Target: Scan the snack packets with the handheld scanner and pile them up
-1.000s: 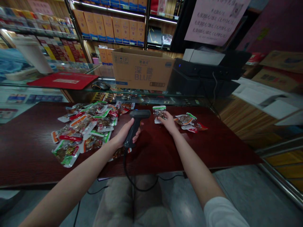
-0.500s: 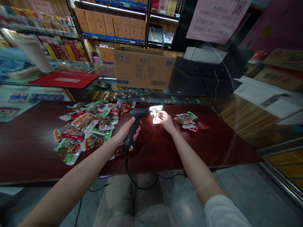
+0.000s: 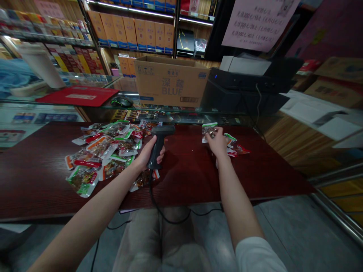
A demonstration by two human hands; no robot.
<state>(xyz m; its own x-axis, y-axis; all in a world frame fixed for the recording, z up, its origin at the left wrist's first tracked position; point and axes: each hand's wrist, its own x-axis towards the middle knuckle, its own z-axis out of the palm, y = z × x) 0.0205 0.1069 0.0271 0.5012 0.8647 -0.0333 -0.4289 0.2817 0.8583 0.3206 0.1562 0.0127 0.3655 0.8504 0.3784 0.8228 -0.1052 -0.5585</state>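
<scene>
My left hand (image 3: 147, 155) is wrapped round the grip of a black corded barcode scanner (image 3: 159, 141), held upright above the dark red table (image 3: 42, 181). My right hand (image 3: 217, 141) pinches a small green-topped snack packet (image 3: 208, 130) and holds it over a small heap of snack packets (image 3: 236, 149) at the right. A big pile of green, red and orange snack packets (image 3: 104, 149) lies left of the scanner.
A glass counter behind the table carries a cardboard box (image 3: 170, 81), a black mouse (image 3: 121, 102), a red mat (image 3: 76, 95) and a black till unit (image 3: 244, 90). Shelves of boxed goods fill the back wall. The scanner cable (image 3: 159, 206) hangs off the table's near edge.
My right hand has carried the packet away from the scanner's nose, rightward to the small heap. The scanner's light on the packet has gone out. The scanner shifted slightly left.
</scene>
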